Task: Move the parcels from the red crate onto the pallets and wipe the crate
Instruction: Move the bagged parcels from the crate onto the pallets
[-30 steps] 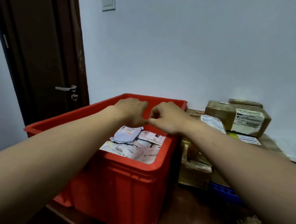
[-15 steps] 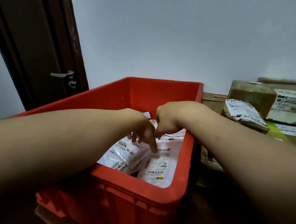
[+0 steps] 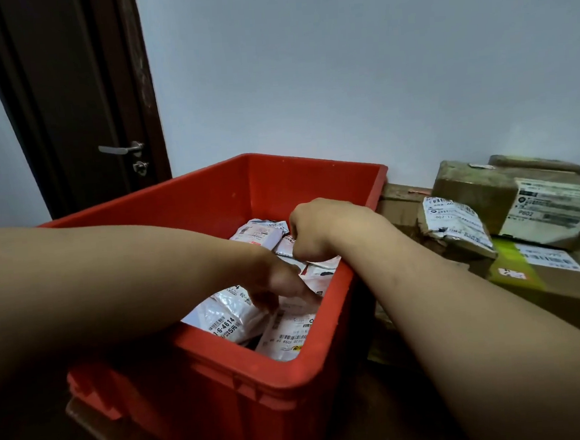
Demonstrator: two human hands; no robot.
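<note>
1. Since the big red plastic crate (image 3: 225, 389) is well filled, I judge the unloading barely begun and the wiping far off.
2. Brown taped cardboard boxes (image 3: 507, 201) with white labels are stacked just beside the crate's right wall. Whether pallets lie beneath them cannot be told.
3. White plastic mailer parcels (image 3: 230, 316) with barcodes lie heaped inside the crate, none lifted clear of its rim.
4. The left hand (image 3: 279, 286) reaches down into the heap, its forefinger laid straight on a parcel near the right wall.
5. The right hand (image 3: 320, 228) is over the far parcels, knuckles up and fingers curled under. It may be pinching a parcel's edge, but the fingertips are hidden, so I cannot tell.
</note>
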